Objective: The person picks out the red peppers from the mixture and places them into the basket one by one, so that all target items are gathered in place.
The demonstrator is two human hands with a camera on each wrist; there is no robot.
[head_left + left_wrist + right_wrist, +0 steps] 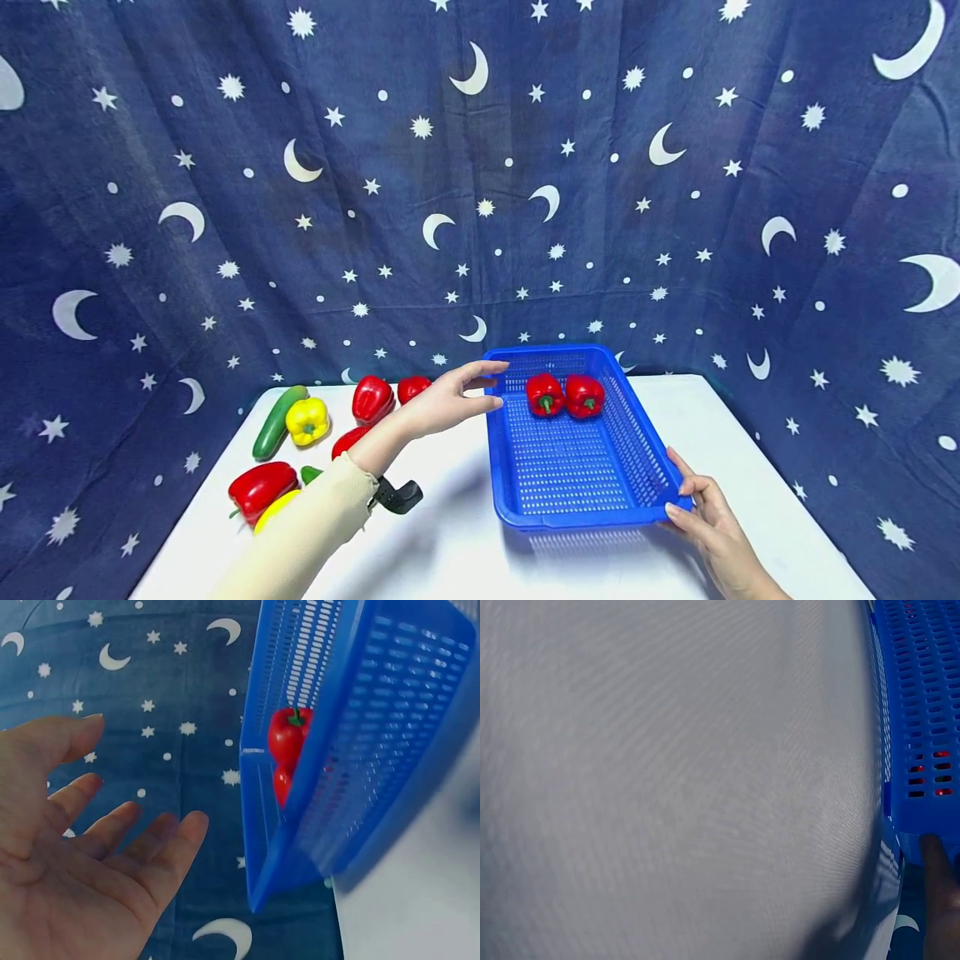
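Note:
A blue perforated plastic basket (573, 522) holds two red bell peppers, one on the left (545, 393) and one on the right (584, 395), side by side near its far end. My right hand (712, 521) grips the basket's near right corner, thumb over the rim. In the right wrist view a dark finger (937, 889) lies against the blue wall. My left hand (450, 402) is beside the basket's far left rim, fingers loosely bent and holding nothing. The left wrist view shows that palm (90, 862) with a gap between the fingertips and the basket.
On the left of the white table (450, 542) lie a cucumber (279, 423), a yellow bell pepper (307, 421) and several red bell peppers (262, 487). My left forearm partly covers a yellow thing (276, 508) and a green one (310, 474). A starry blue curtain (480, 167) surrounds the table.

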